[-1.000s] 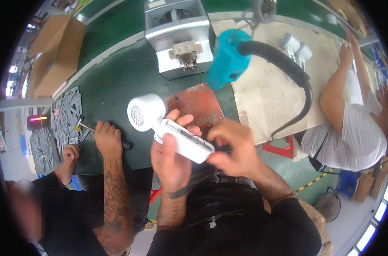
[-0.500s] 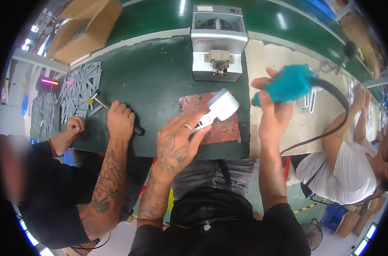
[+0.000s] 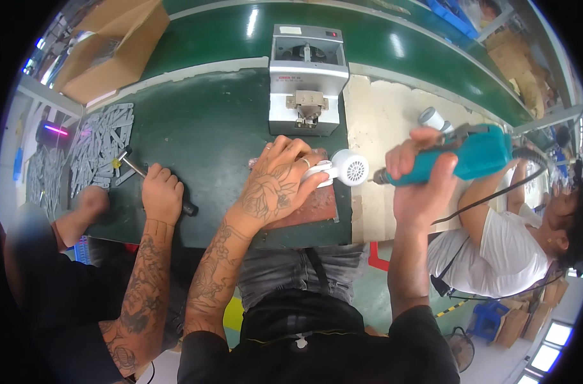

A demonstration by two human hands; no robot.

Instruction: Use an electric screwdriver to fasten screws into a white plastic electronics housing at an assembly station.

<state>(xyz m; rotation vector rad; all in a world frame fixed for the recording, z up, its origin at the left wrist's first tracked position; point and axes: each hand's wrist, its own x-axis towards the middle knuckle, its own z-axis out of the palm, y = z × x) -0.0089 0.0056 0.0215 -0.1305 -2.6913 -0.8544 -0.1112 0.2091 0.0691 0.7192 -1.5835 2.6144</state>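
My left hand (image 3: 275, 182) is closed around the handle of a white device with a round head (image 3: 351, 168), over a worn reddish mat (image 3: 317, 210). The round head's grille of small holes is turned toward the right. My right hand (image 3: 426, 182) grips a teal corded electric screwdriver (image 3: 477, 153), its body lying sideways. The driver's tip points left, close to the grille; whether it touches cannot be made out. A dark cable runs from its rear end.
A grey machine (image 3: 307, 83) stands behind the mat. To the left, a co-worker's hand (image 3: 162, 192) holds a hammer (image 3: 134, 166) by a pile of grey strips (image 3: 102, 141). Another white device (image 3: 432, 118) lies at right, near a person in a white shirt (image 3: 490, 256). A cardboard box (image 3: 112, 51) sits far left.
The white device has turned so its grilled face shows toward the right. The electric screwdriver has swung round, and its tip now points left at that face.
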